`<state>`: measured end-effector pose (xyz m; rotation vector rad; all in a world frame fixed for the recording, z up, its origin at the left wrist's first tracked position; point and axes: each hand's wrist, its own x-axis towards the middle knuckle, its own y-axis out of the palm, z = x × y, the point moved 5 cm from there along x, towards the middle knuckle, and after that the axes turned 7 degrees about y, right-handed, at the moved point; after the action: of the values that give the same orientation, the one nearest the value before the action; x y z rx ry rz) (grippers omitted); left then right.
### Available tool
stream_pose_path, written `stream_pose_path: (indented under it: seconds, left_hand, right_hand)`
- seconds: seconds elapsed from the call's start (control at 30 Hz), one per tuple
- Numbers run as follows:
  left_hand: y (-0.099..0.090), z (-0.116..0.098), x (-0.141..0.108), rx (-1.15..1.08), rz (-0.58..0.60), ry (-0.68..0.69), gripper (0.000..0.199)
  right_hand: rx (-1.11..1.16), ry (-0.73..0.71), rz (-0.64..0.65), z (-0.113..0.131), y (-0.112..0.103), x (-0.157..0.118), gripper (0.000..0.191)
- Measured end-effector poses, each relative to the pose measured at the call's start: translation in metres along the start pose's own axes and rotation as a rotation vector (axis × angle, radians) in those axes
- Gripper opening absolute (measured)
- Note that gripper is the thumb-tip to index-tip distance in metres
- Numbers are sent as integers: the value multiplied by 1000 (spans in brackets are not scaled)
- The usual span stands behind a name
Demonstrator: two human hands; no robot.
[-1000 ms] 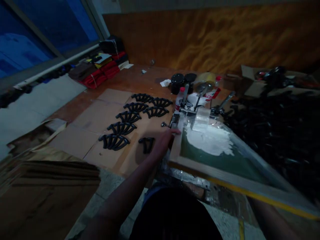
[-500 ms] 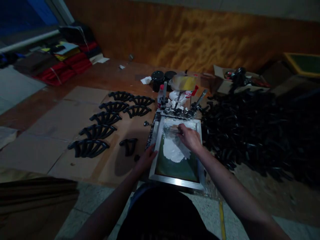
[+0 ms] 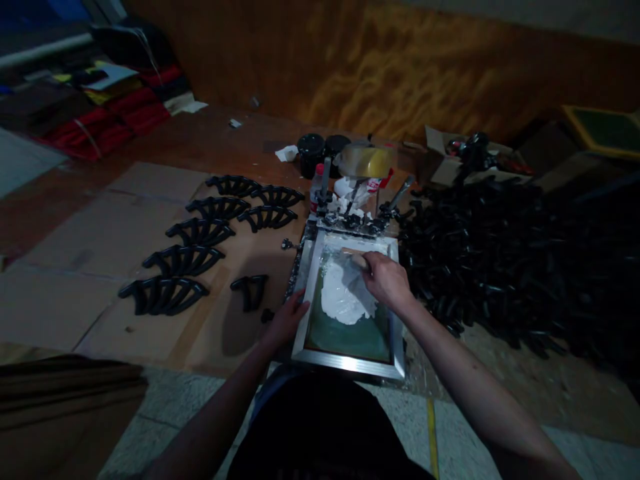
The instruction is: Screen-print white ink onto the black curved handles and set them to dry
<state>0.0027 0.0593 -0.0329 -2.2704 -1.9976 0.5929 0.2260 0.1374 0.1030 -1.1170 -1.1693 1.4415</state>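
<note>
Rectangular silver metal frame with green screen: one. White paste: pooled inside the frame. Flat tan scraper: toward the frame's far end, gripped by the right hand. Left hand: against the frame's left rim; whether clasping, cannot tell. Glossy black curved pieces: fanned rows left of the frame. Dark heap: right of it.

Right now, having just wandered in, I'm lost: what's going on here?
A person's right hand grips a flat tool at white paste inside a metal frame. The left hand is at the frame's left edge. To the left, black curved parts lie grouped on cardboard; to the right is a big dark heap.
</note>
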Motion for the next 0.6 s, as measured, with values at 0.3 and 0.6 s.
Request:
stream_pose_path:
  seconds: [0.3, 0.6]
  left_hand:
    - [2, 1, 0, -8, 24, -16, 57]
    - [2, 2, 1, 11, 23, 2, 55]
  right_hand:
    - [-195, 38, 70, 12, 36, -4, 24]
    - [-87, -577, 189, 25, 51, -63, 15]
